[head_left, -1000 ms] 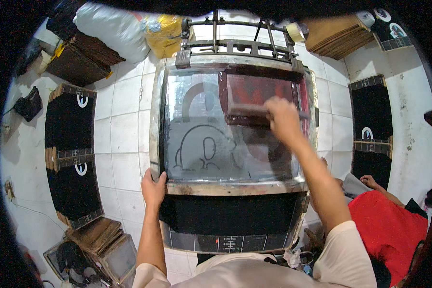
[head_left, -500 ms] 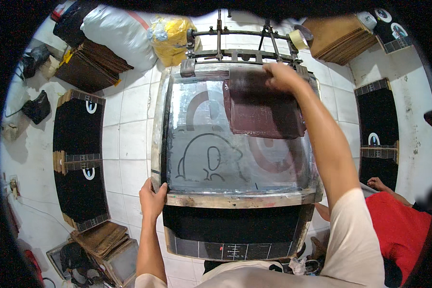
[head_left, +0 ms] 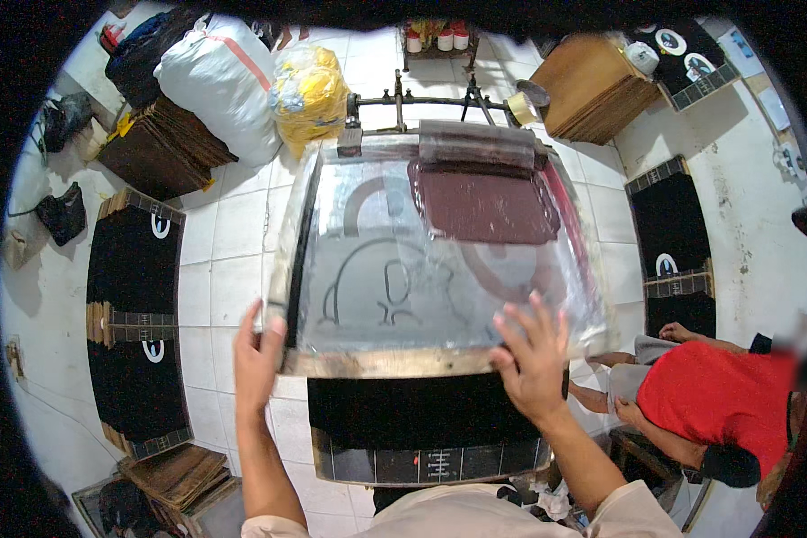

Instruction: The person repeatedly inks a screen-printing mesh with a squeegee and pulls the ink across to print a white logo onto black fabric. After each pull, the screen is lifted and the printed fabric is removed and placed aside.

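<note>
A wooden-framed printing screen (head_left: 377, 363) lies in front of me, its grey mesh showing an outlined cartoon shape and ring shapes. Dark maroon ink (head_left: 489, 202) covers the far right part of the mesh. Behind the ink a wide squeegee (head_left: 480, 148) rests at the far rim, untouched by either hand. My left hand (head_left: 260, 350) grips the near left corner of the frame, thumb on the inner side. Over the near right rim my right hand (head_left: 536, 359) is spread with fingers apart and nothing in it. Black fabric on a board (head_left: 421, 412) shows below the near rim.
A metal hinge stand (head_left: 399, 103) stands behind the screen. Boards with black fabric line the left (head_left: 134, 260) and right (head_left: 677, 220) sides. A person in a red shirt (head_left: 713, 386) sits at lower right. Sacks (head_left: 215, 90) and stacked brown boards (head_left: 592, 85) stand farther back.
My right hand has let go of the squeegee at the far rim and come back to the near right rim. The screen has shifted slightly left in view; my left hand stays at its corner.
</note>
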Motion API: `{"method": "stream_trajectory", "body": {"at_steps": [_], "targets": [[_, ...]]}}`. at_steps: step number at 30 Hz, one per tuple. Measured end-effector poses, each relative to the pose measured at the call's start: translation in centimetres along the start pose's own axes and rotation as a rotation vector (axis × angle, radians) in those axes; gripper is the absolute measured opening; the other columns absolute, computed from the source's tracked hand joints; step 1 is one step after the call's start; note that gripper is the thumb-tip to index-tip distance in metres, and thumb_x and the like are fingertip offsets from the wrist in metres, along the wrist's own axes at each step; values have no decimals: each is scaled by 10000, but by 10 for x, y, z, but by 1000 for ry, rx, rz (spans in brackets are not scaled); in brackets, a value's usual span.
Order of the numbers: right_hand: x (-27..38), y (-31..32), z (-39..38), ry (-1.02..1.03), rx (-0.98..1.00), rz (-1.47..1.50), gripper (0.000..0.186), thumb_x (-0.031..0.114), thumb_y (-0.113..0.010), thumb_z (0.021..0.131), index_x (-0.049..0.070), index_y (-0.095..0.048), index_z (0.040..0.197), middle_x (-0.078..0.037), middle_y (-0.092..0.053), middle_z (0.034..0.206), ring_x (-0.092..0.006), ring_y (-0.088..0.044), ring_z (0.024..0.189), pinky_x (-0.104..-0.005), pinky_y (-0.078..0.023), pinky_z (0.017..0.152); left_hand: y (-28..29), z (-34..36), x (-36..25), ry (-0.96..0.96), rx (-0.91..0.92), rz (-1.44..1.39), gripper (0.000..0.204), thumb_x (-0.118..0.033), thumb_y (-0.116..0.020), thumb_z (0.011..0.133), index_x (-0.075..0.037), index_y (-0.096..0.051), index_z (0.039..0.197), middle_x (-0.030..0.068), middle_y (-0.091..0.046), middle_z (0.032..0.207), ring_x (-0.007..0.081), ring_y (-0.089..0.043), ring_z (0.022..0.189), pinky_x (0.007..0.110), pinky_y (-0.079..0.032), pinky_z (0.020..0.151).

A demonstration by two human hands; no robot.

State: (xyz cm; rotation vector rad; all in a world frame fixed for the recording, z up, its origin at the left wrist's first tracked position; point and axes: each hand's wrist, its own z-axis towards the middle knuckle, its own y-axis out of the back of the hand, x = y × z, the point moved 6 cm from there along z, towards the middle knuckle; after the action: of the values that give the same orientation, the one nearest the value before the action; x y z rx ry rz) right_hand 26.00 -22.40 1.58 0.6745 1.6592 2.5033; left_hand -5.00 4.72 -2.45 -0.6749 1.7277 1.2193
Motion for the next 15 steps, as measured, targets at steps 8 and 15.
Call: {"method": "stream_trajectory", "body": {"at_steps": [8, 15], "targets": [[22, 168, 181, 140, -623, -232, 414, 454, -633, 1020, 95, -779, 1165, -161, -779, 1127, -337, -726, 1110, -446, -488, 1007, 62, 37, -37, -390, 126, -392, 729, -475, -549, 1097, -25, -363, 1639, 153, -664, 1363, 227, -631, 1224, 385, -500, 1041], [19, 214, 257, -35, -551, -188, 549, 612, -613, 982, 101, -796, 1067, -177, -788, 975, -394, -757, 952, -439, -573, 819, -19, -123, 414, 354, 485, 581, 618, -512, -391, 1112, -23, -678, 1357, 300, -654, 1365, 469, -617, 1294, 537, -471, 1113]]}}
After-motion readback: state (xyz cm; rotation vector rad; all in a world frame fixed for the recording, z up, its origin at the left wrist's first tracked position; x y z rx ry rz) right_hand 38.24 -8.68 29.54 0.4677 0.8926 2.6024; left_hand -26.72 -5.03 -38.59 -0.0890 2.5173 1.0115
